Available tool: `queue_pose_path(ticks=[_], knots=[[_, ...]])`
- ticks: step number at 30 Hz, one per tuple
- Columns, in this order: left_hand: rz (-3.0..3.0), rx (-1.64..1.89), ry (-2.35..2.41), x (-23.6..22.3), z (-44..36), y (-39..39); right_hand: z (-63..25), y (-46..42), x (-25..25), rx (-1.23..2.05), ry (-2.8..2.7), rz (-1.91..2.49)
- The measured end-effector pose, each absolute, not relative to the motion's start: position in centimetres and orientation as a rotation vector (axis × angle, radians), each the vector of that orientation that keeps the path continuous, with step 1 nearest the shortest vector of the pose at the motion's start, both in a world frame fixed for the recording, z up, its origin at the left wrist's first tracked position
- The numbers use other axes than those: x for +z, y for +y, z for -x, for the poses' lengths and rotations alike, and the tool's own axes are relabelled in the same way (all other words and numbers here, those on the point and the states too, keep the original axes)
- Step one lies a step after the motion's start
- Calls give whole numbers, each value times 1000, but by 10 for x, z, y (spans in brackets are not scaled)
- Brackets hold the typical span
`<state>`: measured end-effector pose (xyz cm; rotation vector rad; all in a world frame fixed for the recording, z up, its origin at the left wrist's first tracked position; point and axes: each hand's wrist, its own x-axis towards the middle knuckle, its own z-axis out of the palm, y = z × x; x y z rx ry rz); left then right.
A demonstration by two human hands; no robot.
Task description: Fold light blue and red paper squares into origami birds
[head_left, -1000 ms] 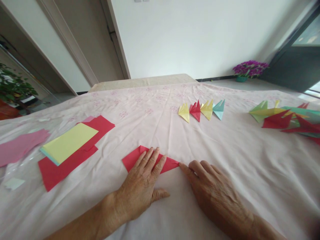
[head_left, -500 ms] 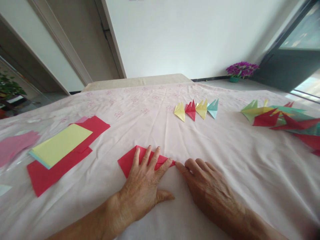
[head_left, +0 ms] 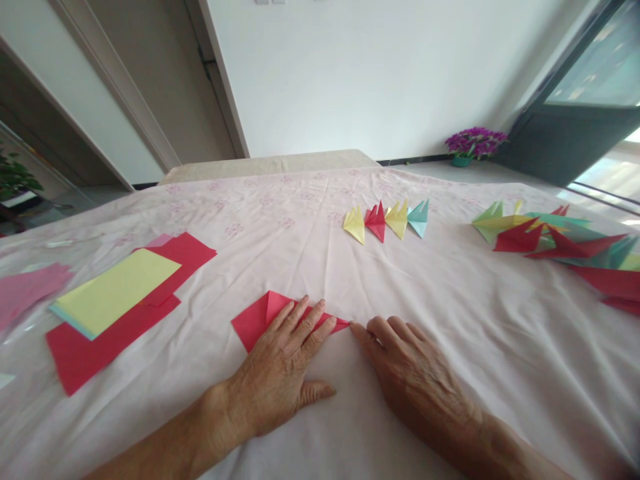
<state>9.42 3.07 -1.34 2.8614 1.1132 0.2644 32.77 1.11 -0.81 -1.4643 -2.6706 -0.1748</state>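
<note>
A sheet of red folded paper point(head_left: 253, 317) lies flat on the cloth, with creased flaps that narrow to a sharp point at its right end. Across its middle rests my left hand point(head_left: 280, 367), fingers spread out and palm down, covering part of the paper. My right hand point(head_left: 415, 380) is curled, its fingers bent in; the tips of its thumb and index finger pinch at the paper's right point. The underside of that pinch is hidden.
Left lie stacked red sheets point(head_left: 113, 353) under yellow sheets point(head_left: 117, 290), plus pink paper point(head_left: 33, 290). Several folded paper pieces point(head_left: 375, 223) stand in a row beyond my hands. A pile of colored folded pieces point(head_left: 565, 240) sits right. The tablecloth point(head_left: 280, 253) is wrinkled.
My left hand has slid slightly, its fingers lying flatter and closer together on the red paper. My right hand stays at the point. The whole view has shifted a little.
</note>
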Motion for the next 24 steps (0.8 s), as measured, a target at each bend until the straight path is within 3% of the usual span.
queue_pose_path(ticks=[24], knots=[[-2879,197,1178,-13,-92,27,-316,15,-8,-139,-2572,1386]])
